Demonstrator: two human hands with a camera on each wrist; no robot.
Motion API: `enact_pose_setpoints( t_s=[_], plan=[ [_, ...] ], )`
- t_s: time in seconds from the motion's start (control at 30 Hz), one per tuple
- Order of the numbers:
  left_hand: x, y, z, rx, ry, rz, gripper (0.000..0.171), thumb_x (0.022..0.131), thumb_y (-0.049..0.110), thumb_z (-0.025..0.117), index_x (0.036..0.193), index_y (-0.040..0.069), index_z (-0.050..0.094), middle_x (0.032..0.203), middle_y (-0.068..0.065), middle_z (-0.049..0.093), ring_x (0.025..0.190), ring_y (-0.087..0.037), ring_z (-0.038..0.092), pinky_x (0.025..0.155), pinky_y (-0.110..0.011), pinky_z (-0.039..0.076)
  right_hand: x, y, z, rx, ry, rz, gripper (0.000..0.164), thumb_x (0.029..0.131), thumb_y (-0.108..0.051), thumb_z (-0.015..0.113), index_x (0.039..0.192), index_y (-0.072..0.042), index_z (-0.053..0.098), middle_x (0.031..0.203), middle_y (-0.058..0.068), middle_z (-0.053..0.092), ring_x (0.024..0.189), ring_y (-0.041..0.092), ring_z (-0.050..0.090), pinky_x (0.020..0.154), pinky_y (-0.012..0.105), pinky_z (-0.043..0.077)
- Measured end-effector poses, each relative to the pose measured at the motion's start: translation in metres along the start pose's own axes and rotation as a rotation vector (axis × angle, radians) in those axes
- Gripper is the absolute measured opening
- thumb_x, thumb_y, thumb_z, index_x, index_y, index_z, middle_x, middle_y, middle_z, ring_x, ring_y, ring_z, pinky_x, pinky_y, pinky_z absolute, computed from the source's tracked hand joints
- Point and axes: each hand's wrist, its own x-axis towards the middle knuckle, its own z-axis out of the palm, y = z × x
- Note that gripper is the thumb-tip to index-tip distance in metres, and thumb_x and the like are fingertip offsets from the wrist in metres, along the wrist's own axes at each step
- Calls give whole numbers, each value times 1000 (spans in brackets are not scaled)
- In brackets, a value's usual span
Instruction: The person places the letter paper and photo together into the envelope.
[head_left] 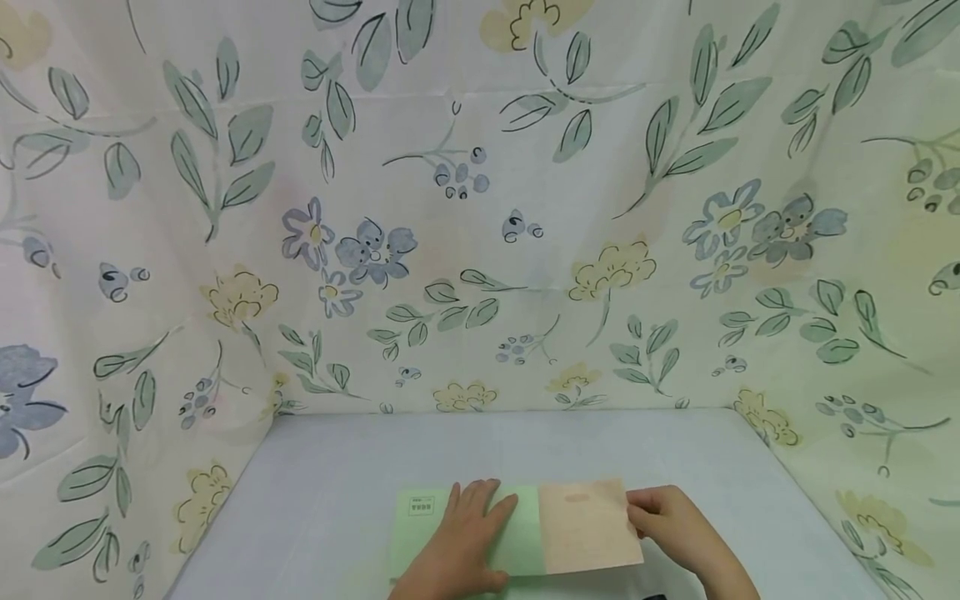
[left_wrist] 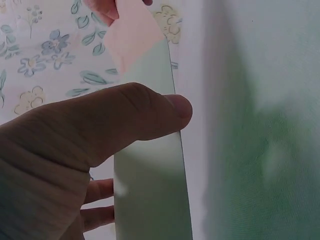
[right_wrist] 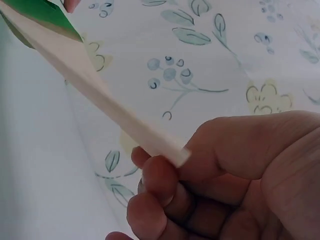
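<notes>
A long green envelope with a small printed box at its left end lies flat-side up just above the pale table. My left hand spans it from above, thumb by the near edge and fingers toward the far edge, holding it. From the envelope's right end extends a peach paper piece. My right hand pinches the outer end of that piece between thumb and fingers. In the right wrist view, the peach piece is seen nearly edge-on, with the green envelope at its far end.
A pale table lies under both hands. Floral cloth hangs behind it and along both sides. A small dark object shows at the bottom edge of the head view, right of the envelope.
</notes>
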Motion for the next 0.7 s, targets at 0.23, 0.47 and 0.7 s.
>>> enact_pose_setpoints(
  t_s=[0.23, 0.47, 0.7],
  plan=[
    [-2, -1, -1, -2, 6, 0, 92, 62, 45, 81, 140, 18, 41, 141, -8, 36, 131, -25, 30, 106, -57, 24, -1, -2, 0, -17, 61, 59, 39, 91, -21, 59, 116, 9, 59, 89, 7, 68, 77, 22, 62, 71, 42, 53],
    [-3, -3, -1, 3, 42, 5, 92, 61, 46, 80, 140, 18, 41, 141, -7, 37, 130, -25, 31, 105, -58, 25, -1, -4, 6, -23, 177, 129, 33, 88, -19, 63, 112, 3, 61, 83, 7, 64, 74, 21, 62, 72, 41, 55],
    [-2, -5, -1, -3, 68, 19, 91, 61, 44, 80, 139, 16, 42, 139, -8, 37, 128, -25, 32, 104, -58, 28, 0, -4, 8, -42, 191, 123, 37, 89, -23, 63, 115, 2, 62, 95, 7, 63, 75, 21, 61, 72, 40, 54]
  ],
)
